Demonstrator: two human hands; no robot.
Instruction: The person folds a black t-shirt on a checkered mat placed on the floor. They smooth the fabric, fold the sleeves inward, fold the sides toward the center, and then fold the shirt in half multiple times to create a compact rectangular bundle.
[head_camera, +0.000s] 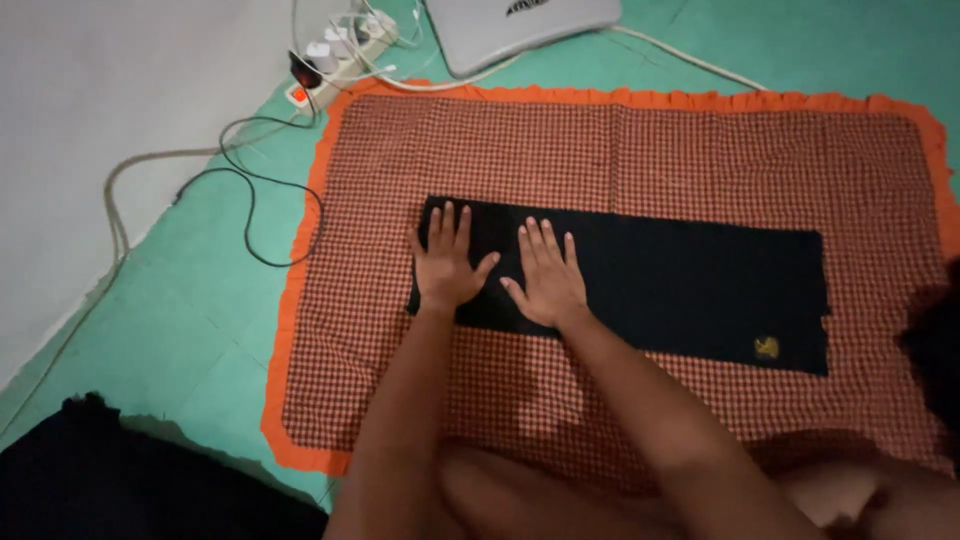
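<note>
A long black folded cloth (680, 285) with a small yellow emblem near its right end lies flat on a red checked mat (600, 150) with an orange frilled border. My left hand (445, 262) presses palm-down on the cloth's left end, fingers spread. Just to its right, my right hand (545, 275) also lies flat on the cloth with its fingers apart. Neither hand holds anything.
The mat lies on a green floor (180, 300). A power strip (335, 55) with plugs and trailing black and white cables sits at the mat's top left corner. A grey laptop (520, 25) lies beyond the top edge. Dark fabric (120, 480) lies at the bottom left.
</note>
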